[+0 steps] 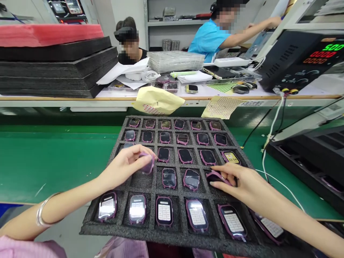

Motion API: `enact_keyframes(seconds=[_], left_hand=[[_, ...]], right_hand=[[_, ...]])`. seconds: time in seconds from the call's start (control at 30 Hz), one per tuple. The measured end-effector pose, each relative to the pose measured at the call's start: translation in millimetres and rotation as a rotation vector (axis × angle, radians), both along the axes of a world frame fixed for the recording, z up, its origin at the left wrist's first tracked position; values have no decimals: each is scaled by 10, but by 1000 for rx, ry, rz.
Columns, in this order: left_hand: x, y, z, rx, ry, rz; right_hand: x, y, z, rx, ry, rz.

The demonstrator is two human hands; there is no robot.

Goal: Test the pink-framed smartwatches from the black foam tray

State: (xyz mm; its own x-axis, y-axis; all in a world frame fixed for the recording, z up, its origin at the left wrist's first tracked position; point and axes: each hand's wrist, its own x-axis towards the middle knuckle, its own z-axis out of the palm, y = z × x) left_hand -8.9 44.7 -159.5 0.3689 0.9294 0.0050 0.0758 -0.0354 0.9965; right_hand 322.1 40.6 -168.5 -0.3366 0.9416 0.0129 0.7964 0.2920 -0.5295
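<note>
A black foam tray [129,231] holds rows of purple-framed watch faces. My left hand [130,163] pinches a purple watch [147,163] above a compartment on the tray's left side. Toward the right, my right hand [232,177] grips another purple watch [217,177], tilted at its compartment in the fourth row. Watches in the front row, such as one lit watch [164,211], show white screens with a grid. Near my right hand, a watch with a yellow screen [231,157] reads 23:04. Most other screens are dark.
Stacked black foam trays [53,77] stand at the back left. A power supply [303,61] with cables sits on the shelf at right. Another foam tray [303,157] lies at far right. Two people work behind the shelf, one in a blue shirt [208,39].
</note>
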Motion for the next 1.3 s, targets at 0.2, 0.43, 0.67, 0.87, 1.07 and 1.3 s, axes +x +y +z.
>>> enact_keyframes(seconds=[0.2,0.43,0.67,0.87,1.07,1.3], left_hand=[[257,176,94,-206,-297,63],[422,254,63,-116,-64,18],[381,162,-55,260,186,53],[384,110,-72,334,268,20],[392,102,-88,369,240,-1],[397,112,-53,356,262,4]], right_hand=[[-339,248,421,-97,423,93],[-739,422,342,-558,929,136],[-645,394,130,-796,1128,295],[-642,379,118,-700,1130,280],[-616,394,117,-782,1197,384],[-590,396,118,-793,1218,400]])
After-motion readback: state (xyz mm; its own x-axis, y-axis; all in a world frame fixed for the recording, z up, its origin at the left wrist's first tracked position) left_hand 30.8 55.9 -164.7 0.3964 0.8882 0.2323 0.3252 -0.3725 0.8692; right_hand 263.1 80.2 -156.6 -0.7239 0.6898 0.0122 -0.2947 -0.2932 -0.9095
